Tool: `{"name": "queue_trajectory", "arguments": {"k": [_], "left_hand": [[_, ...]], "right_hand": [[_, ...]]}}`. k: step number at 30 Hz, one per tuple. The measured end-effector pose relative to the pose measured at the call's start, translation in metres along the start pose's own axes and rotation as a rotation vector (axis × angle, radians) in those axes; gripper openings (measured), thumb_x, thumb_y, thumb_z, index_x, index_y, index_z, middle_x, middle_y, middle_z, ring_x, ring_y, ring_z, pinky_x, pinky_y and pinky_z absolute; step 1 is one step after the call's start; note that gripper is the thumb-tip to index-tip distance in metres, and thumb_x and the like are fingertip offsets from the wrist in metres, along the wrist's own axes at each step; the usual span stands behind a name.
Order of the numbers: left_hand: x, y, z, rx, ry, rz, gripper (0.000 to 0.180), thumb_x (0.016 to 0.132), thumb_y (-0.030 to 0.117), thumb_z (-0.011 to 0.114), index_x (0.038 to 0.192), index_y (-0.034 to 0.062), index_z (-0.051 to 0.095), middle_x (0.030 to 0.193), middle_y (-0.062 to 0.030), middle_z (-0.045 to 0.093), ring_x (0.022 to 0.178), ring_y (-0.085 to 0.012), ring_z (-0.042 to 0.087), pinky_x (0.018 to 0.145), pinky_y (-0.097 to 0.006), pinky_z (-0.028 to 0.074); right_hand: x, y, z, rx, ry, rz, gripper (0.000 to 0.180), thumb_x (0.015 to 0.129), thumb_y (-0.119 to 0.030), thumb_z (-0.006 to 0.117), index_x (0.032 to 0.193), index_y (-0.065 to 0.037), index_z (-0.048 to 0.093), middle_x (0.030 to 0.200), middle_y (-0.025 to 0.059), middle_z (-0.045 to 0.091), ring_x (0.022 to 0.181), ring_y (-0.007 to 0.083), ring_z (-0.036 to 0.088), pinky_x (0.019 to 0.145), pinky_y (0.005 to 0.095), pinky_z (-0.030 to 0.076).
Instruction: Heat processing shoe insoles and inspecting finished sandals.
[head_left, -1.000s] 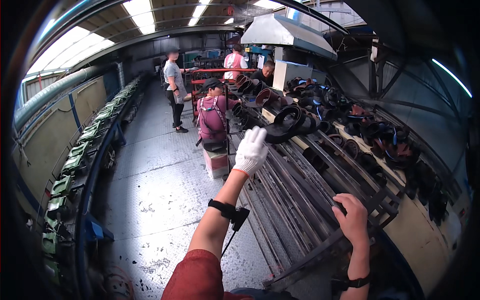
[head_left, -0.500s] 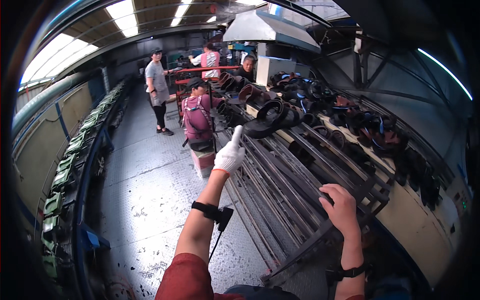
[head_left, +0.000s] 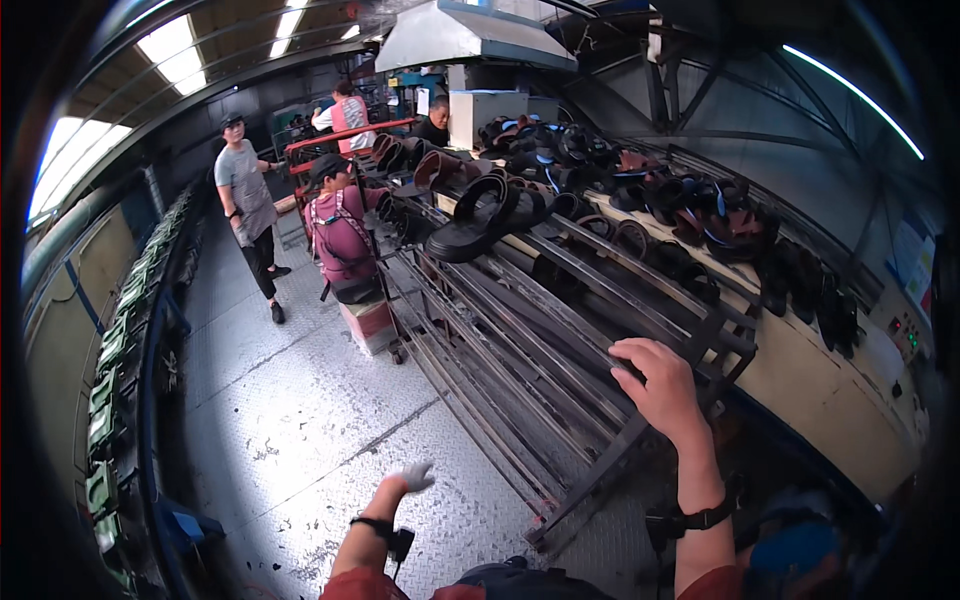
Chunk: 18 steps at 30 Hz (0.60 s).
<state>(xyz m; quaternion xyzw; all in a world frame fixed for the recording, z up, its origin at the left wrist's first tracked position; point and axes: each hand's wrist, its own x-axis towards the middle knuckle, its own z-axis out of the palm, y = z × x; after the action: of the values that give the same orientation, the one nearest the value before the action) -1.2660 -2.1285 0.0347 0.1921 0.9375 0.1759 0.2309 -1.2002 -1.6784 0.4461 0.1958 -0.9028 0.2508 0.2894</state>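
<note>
From my end, green pieces (head_left: 103,400) line the rail at far left, then comes a scuffed metal floor (head_left: 270,430) specked with dark scraps, a person in grey (head_left: 243,180) standing on it. The gloved left hand (head_left: 415,477) hangs low over it, too blurred for me to tell how its fingers are set. A seated person (head_left: 340,235) is beside the long metal rack (head_left: 612,462); a black sandal (head_left: 458,246) rests on its top rails. Near its closer end, my bare right hand (head_left: 660,385) curves loosely, thumb apart. Rightward, more sandals (head_left: 730,215) crowd a cream bench (head_left: 800,375).
</note>
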Motion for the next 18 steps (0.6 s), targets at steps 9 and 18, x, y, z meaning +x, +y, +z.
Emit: {"name": "queue_trajectory", "arguments": {"k": [9, 18], "left_hand": [[-0.267, -0.034, 0.198, -0.316, -0.669, -0.83, 0.053, 0.085, 0.04, 0.057, 0.125, 0.0053, 0.057, 0.125, -0.0208, 0.058, 0.113, -0.035, 0.058, 0.094, -0.045, 0.047], [-0.294, 0.031, 0.202, -0.373, -0.208, -0.717, 0.059, 0.083, 0.043, 0.05, 0.129, 0.0071, 0.055, 0.129, -0.0228, 0.055, 0.12, -0.0361, 0.053, 0.1, -0.041, 0.043]], "right_hand": [[-0.135, 0.018, -0.034, 0.227, 0.18, 0.377, 0.021, 0.084, 0.002, 0.061, 0.105, -0.001, 0.063, 0.097, 0.0085, 0.066, 0.085, 0.0171, 0.063, 0.076, 0.0268, 0.049], [-0.37, -0.013, -0.026, 0.517, -0.745, 0.651, 0.031, 0.089, -0.02, 0.063, 0.116, -0.005, 0.061, 0.095, 0.0132, 0.066, 0.087, 0.0233, 0.066, 0.077, 0.0325, 0.051]]}}
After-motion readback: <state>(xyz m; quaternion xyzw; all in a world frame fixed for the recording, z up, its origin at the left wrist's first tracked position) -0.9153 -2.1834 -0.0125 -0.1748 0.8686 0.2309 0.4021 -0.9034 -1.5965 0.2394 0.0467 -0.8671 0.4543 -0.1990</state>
